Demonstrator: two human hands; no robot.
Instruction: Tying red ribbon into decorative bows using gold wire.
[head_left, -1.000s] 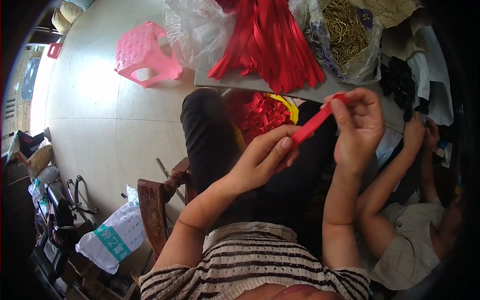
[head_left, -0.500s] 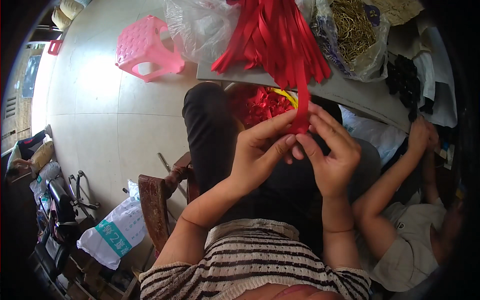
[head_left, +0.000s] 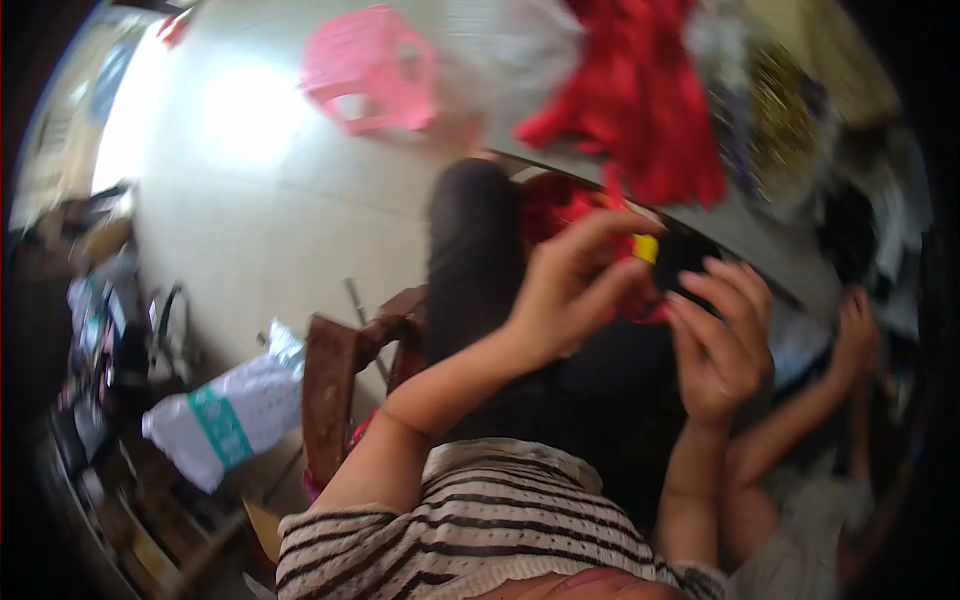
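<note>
My left hand [head_left: 575, 285] is held over my lap, its thumb and forefinger curved apart. A loop of red ribbon [head_left: 642, 303] shows under that thumb and seems held by the hand's hidden fingers; blur hides the exact grip. To its right, my right hand [head_left: 722, 335] has its fingers bent and spread, the fingertips close to the ribbon's edge. I cannot tell whether they touch it. Behind the left hand, more red ribbon pieces [head_left: 550, 208] lie low by the table edge, and a yellow patch [head_left: 646, 248] shows between thumb and forefinger.
Long red ribbons [head_left: 640, 100] hang over the grey table [head_left: 760, 235]. A bag of gold-coloured strands [head_left: 785, 115] sits to their right. A pink stool [head_left: 365, 70], a wooden chair [head_left: 328, 390] and a white sack [head_left: 235, 415] stand around. At right is another person's arm [head_left: 800, 420].
My hands have moved apart; before, both pinched one red ribbon strip together. The ribbon now shows as a small loop beneath my left thumb. The whole view has shifted and blurred.
</note>
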